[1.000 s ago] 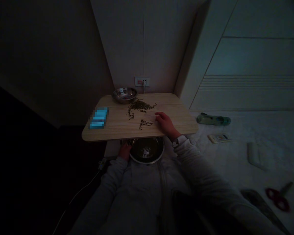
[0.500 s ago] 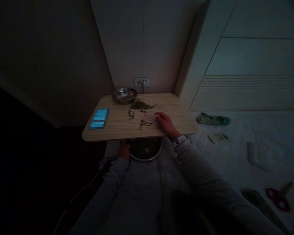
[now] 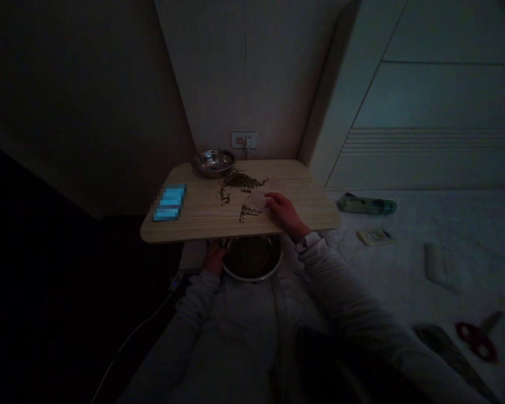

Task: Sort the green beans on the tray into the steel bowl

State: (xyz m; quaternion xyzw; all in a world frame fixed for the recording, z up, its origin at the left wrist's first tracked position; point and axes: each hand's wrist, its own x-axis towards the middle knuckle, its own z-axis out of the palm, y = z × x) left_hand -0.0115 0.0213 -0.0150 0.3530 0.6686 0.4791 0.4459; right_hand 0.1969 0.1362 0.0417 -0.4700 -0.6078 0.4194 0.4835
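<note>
Small green beans (image 3: 239, 180) lie heaped at the back middle of a light wooden table (image 3: 202, 224), with a few strays and a smaller patch (image 3: 249, 212) closer to the front. My right hand (image 3: 283, 210) rests on the tabletop just right of that patch, fingers curled and thumb near the index finger. A faint pale, see-through shape (image 3: 256, 201) shows by its fingertips; I cannot tell what it is. Below the table's front edge, my left hand (image 3: 214, 259) grips the left rim of a wide metal basin (image 3: 252, 279) on my lap, whose dark inside is partly hidden by the table.
A shiny steel bowl (image 3: 214, 164) stands at the table's back left, a blurred lit screen (image 3: 169, 202) at its left. Behind is a wall socket (image 3: 243, 139). On the white bedding at right lie a green pouch-like item (image 3: 367, 204), a small pale box (image 3: 376, 237) and red-handled scissors (image 3: 476, 340).
The basin shifted slightly up and left under the table, then came back. A bright glint inside it has faded. My right hand and the beans look nearly unchanged.
</note>
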